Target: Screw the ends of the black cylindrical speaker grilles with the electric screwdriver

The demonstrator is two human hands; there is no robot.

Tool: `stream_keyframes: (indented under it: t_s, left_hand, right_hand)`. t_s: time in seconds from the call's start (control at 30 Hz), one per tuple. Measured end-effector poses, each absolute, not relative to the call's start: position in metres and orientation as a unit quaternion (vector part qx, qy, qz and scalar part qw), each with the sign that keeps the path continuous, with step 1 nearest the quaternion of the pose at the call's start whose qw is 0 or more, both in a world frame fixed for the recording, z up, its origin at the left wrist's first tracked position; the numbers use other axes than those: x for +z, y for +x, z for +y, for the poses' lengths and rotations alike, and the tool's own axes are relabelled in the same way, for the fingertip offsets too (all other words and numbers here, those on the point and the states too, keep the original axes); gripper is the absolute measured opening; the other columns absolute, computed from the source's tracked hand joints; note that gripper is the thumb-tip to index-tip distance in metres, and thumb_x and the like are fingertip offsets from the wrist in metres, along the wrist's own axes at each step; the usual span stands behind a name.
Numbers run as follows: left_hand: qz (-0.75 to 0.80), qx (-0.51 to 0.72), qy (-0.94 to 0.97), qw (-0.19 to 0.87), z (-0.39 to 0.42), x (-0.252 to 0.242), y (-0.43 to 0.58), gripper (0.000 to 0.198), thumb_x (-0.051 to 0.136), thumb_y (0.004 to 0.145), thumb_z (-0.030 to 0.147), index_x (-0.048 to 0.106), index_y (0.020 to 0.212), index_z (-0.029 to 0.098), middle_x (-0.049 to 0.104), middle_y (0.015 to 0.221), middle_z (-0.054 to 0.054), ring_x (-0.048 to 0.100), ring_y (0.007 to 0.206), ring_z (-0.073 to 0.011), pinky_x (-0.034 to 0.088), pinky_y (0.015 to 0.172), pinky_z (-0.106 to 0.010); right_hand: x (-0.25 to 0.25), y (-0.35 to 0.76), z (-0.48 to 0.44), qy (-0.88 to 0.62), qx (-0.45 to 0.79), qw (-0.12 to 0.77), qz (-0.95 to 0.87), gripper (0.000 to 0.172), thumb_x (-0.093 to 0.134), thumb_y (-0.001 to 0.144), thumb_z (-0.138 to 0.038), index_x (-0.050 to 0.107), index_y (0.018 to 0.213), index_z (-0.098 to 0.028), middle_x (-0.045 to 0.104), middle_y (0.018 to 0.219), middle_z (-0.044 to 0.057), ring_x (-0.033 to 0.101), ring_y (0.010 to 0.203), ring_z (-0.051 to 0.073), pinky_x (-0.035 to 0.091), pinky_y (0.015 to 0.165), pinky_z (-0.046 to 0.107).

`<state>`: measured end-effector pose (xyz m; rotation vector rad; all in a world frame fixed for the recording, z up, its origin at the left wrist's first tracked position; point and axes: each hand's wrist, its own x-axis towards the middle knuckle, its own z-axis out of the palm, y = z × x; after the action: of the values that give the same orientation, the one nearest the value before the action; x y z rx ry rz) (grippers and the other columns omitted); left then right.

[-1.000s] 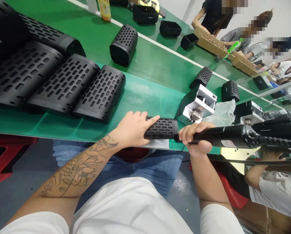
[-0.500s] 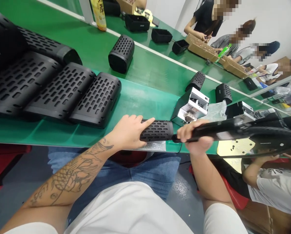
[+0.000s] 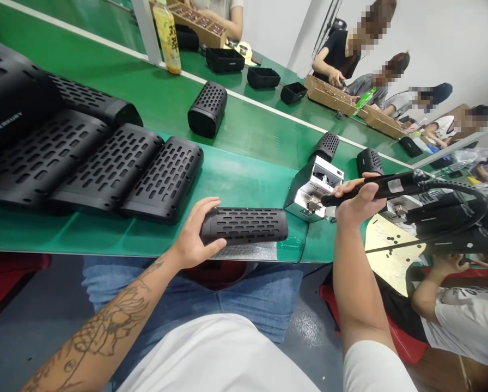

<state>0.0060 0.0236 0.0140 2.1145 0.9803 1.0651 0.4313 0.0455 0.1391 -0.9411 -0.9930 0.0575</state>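
Observation:
A black speaker [image 3: 248,223] with a slotted grille lies lengthwise near the table's front edge. My left hand [image 3: 190,237] grips its left end, thumb along the near side and fingers over the far side. In my right hand [image 3: 360,201] is a black electric screwdriver [image 3: 395,185], its cable running off to the right. The screwdriver's front end points left, close to the outlet of a white and black screw feeder [image 3: 309,198]; whether they touch I cannot tell. A grey pad [image 3: 254,251] shows partly beneath the speaker.
Several black speakers [image 3: 166,177] are lined up and stacked at the left. Another speaker [image 3: 208,109] stands behind on the green table [image 3: 244,174]. A yellow-labelled bottle [image 3: 168,41] is beside a white post. Co-workers sit across the table and at the right.
My right hand has lifted the screwdriver away from the speaker's right end and over to the screw feeder. My left hand has shifted left, onto the speaker's left end.

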Motion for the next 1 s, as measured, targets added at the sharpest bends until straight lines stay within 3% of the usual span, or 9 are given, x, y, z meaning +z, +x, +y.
stream_keyframes:
  t_s: [0.13, 0.33, 0.47, 0.73, 1.0]
  left_hand:
    - [0.379, 0.361, 0.774, 0.357, 0.024, -0.008, -0.001, 0.114, 0.086, 0.094, 0.059, 0.028, 0.186, 0.025, 0.043, 0.188, -0.024, 0.049, 0.176, -0.0471, 0.044, 0.145, -0.070]
    - [0.375, 0.322, 0.783, 0.376, 0.019, 0.001, -0.005, 0.124, 0.094, 0.092, 0.044, 0.019, 0.190, 0.029, 0.039, 0.192, -0.023, 0.048, 0.179, -0.0436, 0.042, 0.148, -0.067]
    - [0.366, 0.331, 0.786, 0.373, 0.016, 0.002, -0.005, 0.125, 0.096, 0.092, 0.041, 0.020, 0.191, 0.028, 0.043, 0.190, -0.022, 0.048, 0.179, -0.0426, 0.040, 0.149, -0.065]
    - [0.338, 0.364, 0.780, 0.382, 0.018, -0.007, -0.005, 0.125, 0.101, 0.088, 0.047, 0.032, 0.190, 0.033, 0.047, 0.187, -0.018, 0.052, 0.175, -0.0465, 0.043, 0.149, -0.064]
    - [0.327, 0.373, 0.781, 0.379, 0.015, -0.011, -0.003, 0.126, 0.103, 0.088, 0.044, 0.031, 0.190, 0.037, 0.046, 0.187, -0.018, 0.050, 0.176, -0.0466, 0.043, 0.149, -0.067]
  right_hand:
    - [0.131, 0.426, 0.042, -0.471, 0.077, 0.750, -0.457, 0.054, 0.085, 0.095, -0.079, 0.061, 0.101, -0.032, 0.060, 0.060, -0.012, 0.056, 0.043, 0.015, 0.054, 0.048, 0.033]
    - [0.131, 0.418, 0.030, -0.486, 0.115, 0.741, -0.449, 0.058, 0.088, 0.091, -0.082, 0.062, 0.099, -0.031, 0.060, 0.059, -0.013, 0.055, 0.044, 0.013, 0.055, 0.049, 0.032]
    - [0.148, 0.388, -0.001, -0.457, 0.110, 0.759, -0.450, 0.062, 0.086, 0.091, -0.085, 0.065, 0.107, -0.029, 0.056, 0.059, -0.013, 0.054, 0.040, 0.014, 0.053, 0.046, 0.031]
    - [0.161, 0.284, -0.054, -0.272, 0.277, 0.719, -0.576, 0.047, 0.077, 0.105, -0.078, 0.076, 0.121, -0.033, 0.066, 0.065, -0.009, 0.053, 0.038, 0.015, 0.056, 0.043, 0.031]
    - [0.148, 0.251, -0.033, -0.285, 0.343, 0.694, -0.565, 0.044, 0.094, 0.095, -0.068, 0.076, 0.110, -0.031, 0.068, 0.063, -0.009, 0.060, 0.042, 0.015, 0.061, 0.048, 0.030]
